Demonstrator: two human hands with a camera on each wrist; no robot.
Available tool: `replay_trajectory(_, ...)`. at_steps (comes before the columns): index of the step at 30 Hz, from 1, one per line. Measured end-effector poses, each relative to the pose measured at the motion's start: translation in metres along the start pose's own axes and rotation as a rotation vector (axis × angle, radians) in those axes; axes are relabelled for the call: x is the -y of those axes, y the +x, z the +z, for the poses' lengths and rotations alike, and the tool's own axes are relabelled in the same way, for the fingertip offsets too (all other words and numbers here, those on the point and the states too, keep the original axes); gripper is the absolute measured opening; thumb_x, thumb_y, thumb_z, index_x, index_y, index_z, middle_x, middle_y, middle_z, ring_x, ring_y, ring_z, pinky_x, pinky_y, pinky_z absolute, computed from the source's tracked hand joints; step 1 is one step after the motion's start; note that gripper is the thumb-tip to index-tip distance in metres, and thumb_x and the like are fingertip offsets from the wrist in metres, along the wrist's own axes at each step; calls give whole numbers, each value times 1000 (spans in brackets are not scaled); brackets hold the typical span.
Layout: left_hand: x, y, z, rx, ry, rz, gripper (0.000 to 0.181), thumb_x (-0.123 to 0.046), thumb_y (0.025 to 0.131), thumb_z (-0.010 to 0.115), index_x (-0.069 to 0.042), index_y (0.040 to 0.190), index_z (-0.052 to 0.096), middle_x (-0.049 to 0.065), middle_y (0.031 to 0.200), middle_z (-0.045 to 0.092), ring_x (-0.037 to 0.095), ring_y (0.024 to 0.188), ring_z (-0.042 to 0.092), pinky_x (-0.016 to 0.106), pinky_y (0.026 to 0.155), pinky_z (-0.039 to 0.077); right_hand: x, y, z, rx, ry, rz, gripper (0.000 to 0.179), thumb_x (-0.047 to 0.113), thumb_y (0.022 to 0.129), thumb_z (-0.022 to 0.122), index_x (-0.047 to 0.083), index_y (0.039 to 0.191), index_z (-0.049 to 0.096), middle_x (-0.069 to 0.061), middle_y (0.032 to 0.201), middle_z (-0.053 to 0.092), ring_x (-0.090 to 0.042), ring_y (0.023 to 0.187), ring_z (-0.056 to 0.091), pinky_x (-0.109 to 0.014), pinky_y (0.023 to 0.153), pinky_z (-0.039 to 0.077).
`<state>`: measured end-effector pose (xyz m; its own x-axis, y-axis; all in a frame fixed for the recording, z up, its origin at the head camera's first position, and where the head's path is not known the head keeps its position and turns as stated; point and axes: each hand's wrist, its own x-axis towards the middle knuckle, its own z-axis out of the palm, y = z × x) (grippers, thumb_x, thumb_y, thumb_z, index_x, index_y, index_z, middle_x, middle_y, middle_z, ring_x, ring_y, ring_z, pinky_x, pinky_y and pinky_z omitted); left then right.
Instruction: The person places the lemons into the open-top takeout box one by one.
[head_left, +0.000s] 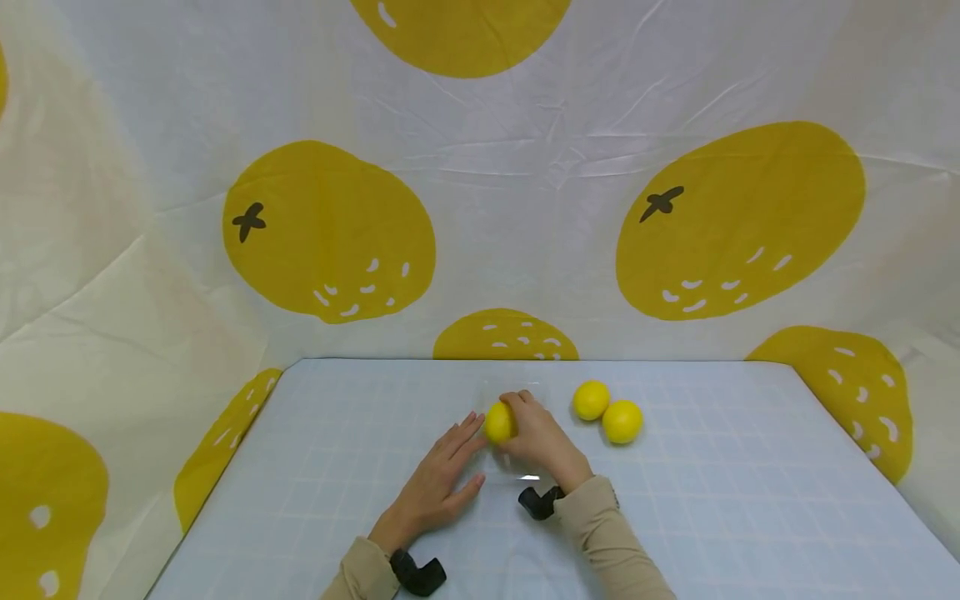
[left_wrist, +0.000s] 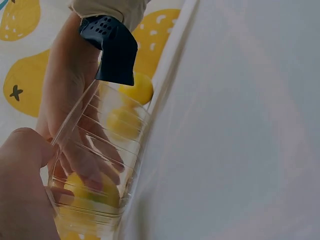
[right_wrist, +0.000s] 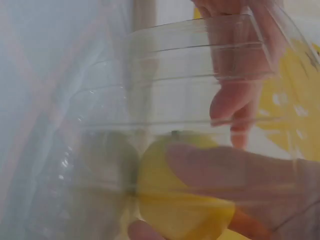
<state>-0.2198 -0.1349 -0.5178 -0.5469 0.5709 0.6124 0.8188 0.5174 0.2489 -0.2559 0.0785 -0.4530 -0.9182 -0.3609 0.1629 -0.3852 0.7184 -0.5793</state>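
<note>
Looking down, I see a pale blue table (head_left: 750,483) with faint white lines, and a white sheet (head_left: 525,225) with big yellow fruit printed on it hangs behind. The back edge of the table runs along the sheet. The side edges are well apart from both hands, so I have wide room to the left and right. A see-through box (left_wrist: 127,150) sits near the middle, toward the back. My right hand (head_left: 542,440) has its fingers around a lemon (head_left: 498,423), and that lemon is inside the box. My left hand (head_left: 435,483) is beside the box, fingers straight and thumb spread wide. A second lemon (head_left: 591,400) and a third lemon (head_left: 622,422) sit close together, right of the box.
</note>
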Motion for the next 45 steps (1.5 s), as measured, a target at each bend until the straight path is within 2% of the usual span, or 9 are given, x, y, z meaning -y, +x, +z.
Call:
replay_trajectory(8,2,0,3,-14,-3,12,44,-36,102,45,-2,126,60,19,154,38,35,144,34,56,113,31,1,1,5,-129,-7,-4,60,9,81,79,-2,134,53,-22,128,54,-34,101,62,-49,87,54)
replay_trajectory(11,1,1,3,-13,-4,15,43,-35,102,46,-2,126,59,19,154,38,35,143,34,55,114,31,2,2,6,-147,-16,4,57,10,82,79,-1,133,55,-21,127,55,-30,94,63,-45,81,56)
replay_trajectory(17,0,0,2,1,-1,3,42,-33,101,49,-2,127,59,19,154,38,34,144,34,52,116,29,2,0,4,-157,-67,-2,55,13,80,82,3,130,59,-17,127,57,-35,101,63,-53,83,55)
replay_trajectory(21,1,-1,2,10,-3,-11,41,-33,100,49,-3,127,59,19,154,38,33,144,33,51,116,28,4,-3,-3,-133,-52,-13,56,13,79,82,4,130,59,-15,129,57,-36,105,63,-53,85,54)
replay_trajectory(28,0,0,1,8,-7,-16,39,-27,97,55,-2,125,59,19,155,38,33,145,32,53,116,29,7,-12,-25,15,113,0,66,15,82,81,6,141,51,-14,142,52,-36,112,60,-48,89,54)
replay_trajectory(31,-1,1,0,8,-3,-12,38,-26,95,56,-2,125,60,19,154,38,34,144,33,54,115,30,2,-17,-37,38,176,-15,67,17,85,79,7,144,49,-12,144,51,-36,117,57,-51,94,51)
replay_trajectory(37,-3,1,-2,0,-12,-10,38,-24,94,58,-2,125,60,19,154,38,35,143,35,54,114,31,-23,-31,-69,-137,237,-83,67,22,83,81,5,141,52,-14,139,56,-34,123,55,-56,105,42)
replay_trajectory(41,-2,1,-2,1,-16,-11,38,-22,93,59,-2,125,60,20,154,39,36,143,34,54,115,30,-47,-46,-91,-277,313,-38,68,21,81,83,8,141,53,-13,139,57,-32,128,52,-59,111,32)
replay_trajectory(45,-2,2,-1,4,-13,-13,38,-21,93,59,-1,125,60,20,154,39,35,144,33,55,114,31,-80,-61,-102,-353,443,30,72,18,83,81,7,146,47,-13,145,51,-32,135,44,-55,117,24)
